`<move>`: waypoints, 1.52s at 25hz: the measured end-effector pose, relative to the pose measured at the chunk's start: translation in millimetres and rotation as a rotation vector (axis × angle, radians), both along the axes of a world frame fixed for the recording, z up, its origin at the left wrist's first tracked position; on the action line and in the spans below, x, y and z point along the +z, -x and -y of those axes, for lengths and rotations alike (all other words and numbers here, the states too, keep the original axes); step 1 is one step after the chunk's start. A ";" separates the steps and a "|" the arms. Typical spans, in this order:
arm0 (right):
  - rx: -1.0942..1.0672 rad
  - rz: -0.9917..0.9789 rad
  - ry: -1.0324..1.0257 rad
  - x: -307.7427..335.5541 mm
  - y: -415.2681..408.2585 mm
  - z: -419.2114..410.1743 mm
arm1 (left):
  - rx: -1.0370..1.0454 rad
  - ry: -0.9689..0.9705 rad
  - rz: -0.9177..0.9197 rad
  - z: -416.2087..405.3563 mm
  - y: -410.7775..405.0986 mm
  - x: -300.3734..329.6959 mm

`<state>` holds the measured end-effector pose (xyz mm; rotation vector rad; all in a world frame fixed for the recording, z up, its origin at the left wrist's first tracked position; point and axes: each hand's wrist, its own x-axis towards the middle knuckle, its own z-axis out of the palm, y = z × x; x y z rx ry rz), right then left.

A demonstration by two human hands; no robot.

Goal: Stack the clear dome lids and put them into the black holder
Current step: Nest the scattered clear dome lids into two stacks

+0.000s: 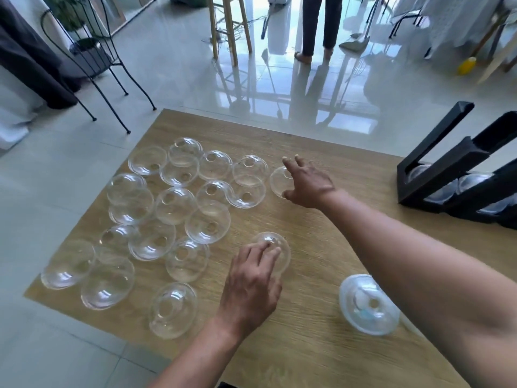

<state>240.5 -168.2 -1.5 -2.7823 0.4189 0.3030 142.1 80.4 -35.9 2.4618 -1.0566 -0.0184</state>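
Observation:
Several clear dome lids lie scattered over the left half of the wooden table. My left hand rests its fingertips on top of one dome lid near the table's middle. My right hand reaches far forward with spread fingers over the edge of another lid; whether it grips the lid is unclear. A stack of nested lids lies on its side under my right forearm. The black holder stands at the right edge with lids inside its slots.
A black wire chair stands on the tiled floor at the far left. Wooden stool legs and a person's legs are beyond the table. A yellow object lies on the floor far right.

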 end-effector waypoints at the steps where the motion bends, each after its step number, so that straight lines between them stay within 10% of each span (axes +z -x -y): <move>1: 0.009 -0.039 -0.011 -6.6 -10.3 0.2 | 0.008 -0.018 -0.017 -2.6 -7.1 -1.0; 8: -0.087 -0.137 -0.043 -20.6 37.8 17.7 | -0.055 -0.292 -0.151 6.7 -37.9 -15.3; 23: -0.554 0.209 -0.321 74.7 298.1 93.6 | -0.380 -0.150 -0.235 110.6 86.9 35.9; 38: -0.451 0.304 -0.232 -5.6 368.8 53.2 | -0.154 -0.154 -0.398 109.6 121.2 21.0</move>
